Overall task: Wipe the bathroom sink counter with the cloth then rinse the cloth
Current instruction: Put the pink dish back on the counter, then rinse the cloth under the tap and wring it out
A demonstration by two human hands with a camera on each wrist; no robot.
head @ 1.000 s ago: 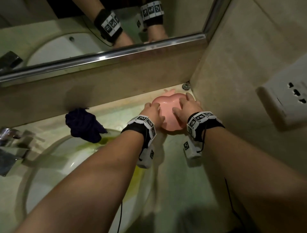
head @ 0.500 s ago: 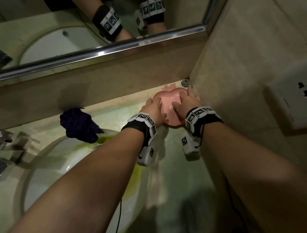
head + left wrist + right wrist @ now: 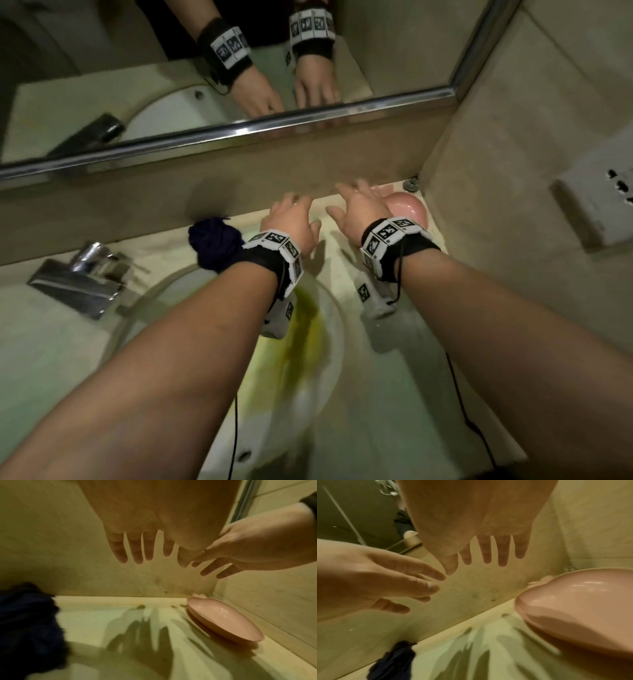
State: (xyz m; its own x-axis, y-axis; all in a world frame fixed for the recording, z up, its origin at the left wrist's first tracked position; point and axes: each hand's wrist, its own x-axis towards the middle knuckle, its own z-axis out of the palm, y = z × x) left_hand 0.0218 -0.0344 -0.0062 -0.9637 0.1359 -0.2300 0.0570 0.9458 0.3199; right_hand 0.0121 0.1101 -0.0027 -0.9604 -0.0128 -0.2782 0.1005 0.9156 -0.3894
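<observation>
Cloth: dark, bunched in a heap on the counter at the back edge of the basin, against the backsplash; untouched, so wiping judged not yet begun. No clear long axis or heading, being crumpled. Pink dish: parked in the rear right corner, touching or just beside both walls, long axis running along the side wall; judged set there to free the surface for wiping. Left hand: held above the counter between cloth and dish, fingers straight and spread, holding nothing. Right hand: just beside the dish, fingers likewise spread, nothing gripped. Tap: left of the basin. Cloth nearest the left hand.
</observation>
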